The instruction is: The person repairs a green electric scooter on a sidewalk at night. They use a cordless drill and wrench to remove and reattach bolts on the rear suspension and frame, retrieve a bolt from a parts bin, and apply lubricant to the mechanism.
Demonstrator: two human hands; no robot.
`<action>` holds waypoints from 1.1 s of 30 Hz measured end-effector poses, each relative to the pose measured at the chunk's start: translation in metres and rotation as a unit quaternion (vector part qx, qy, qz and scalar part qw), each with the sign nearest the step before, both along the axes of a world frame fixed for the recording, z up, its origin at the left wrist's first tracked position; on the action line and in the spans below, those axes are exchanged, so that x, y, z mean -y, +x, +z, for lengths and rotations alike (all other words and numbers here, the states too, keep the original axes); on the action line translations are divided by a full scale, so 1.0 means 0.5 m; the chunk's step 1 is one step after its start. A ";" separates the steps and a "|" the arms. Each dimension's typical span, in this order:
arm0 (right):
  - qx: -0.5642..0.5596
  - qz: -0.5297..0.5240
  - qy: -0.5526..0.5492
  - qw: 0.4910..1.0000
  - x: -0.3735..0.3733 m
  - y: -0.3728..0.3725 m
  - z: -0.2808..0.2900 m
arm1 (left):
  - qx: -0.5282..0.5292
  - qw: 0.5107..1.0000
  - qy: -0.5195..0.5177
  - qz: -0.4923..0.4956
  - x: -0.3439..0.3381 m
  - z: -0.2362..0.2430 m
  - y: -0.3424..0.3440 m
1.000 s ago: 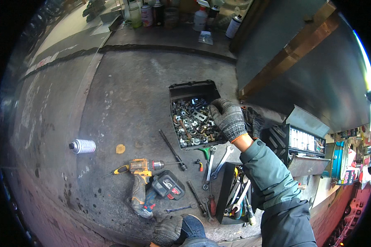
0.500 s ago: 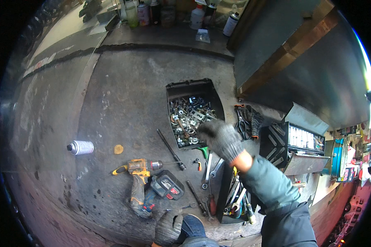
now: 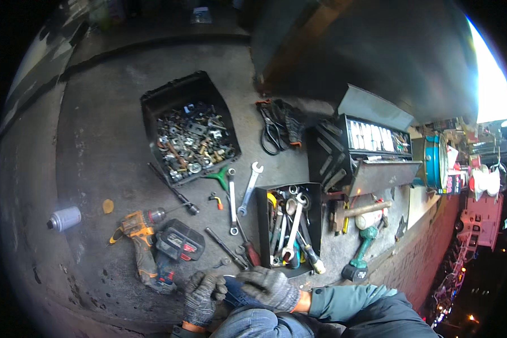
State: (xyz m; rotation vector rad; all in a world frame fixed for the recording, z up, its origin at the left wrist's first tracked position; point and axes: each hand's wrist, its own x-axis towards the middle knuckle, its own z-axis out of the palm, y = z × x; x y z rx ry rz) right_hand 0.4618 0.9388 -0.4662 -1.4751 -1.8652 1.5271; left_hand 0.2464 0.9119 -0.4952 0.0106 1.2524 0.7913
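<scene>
Head view: both knit-gloved hands, left hand [image 3: 203, 297] and right hand [image 3: 269, 288], hover nearside of the black toolbox [image 3: 316, 217], fingers curled; pinching anything? Can't tell. One red-handled screwdriver [image 3: 252, 256] lies left of it, one fastener-heaped plastic bin [image 3: 174, 97] beyond-left, one wooden-handled hammer [image 3: 367, 209] right.

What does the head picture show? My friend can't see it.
A gloved left hand and right hand are close together by blue jeans. Beyond them are an orange drill to the left, a bin of bolts in the middle and a box of tools to the right.
</scene>
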 end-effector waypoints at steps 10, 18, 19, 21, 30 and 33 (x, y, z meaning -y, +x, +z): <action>0.471 -0.078 0.058 0.877 0.022 0.249 -0.028 | -0.137 0.979 0.115 -0.096 0.001 -0.010 -0.006; 0.435 -0.121 -0.075 0.889 -0.018 0.288 0.029 | -0.043 0.999 0.010 0.021 0.019 0.008 -0.013; 0.422 -0.126 -0.062 0.896 -0.020 0.288 0.037 | -0.048 0.998 0.010 0.026 0.021 0.005 -0.012; 0.399 -0.146 -0.006 0.905 -0.025 0.286 0.044 | -0.050 0.998 -0.003 0.033 0.027 0.000 -0.015; 0.392 0.181 -0.092 0.898 0.036 0.166 -0.071 | -0.049 0.998 0.039 -0.013 0.038 0.003 -0.014; 0.419 0.170 -0.048 0.891 0.065 0.139 -0.093 | -0.071 0.996 0.043 -0.024 0.036 0.013 -0.015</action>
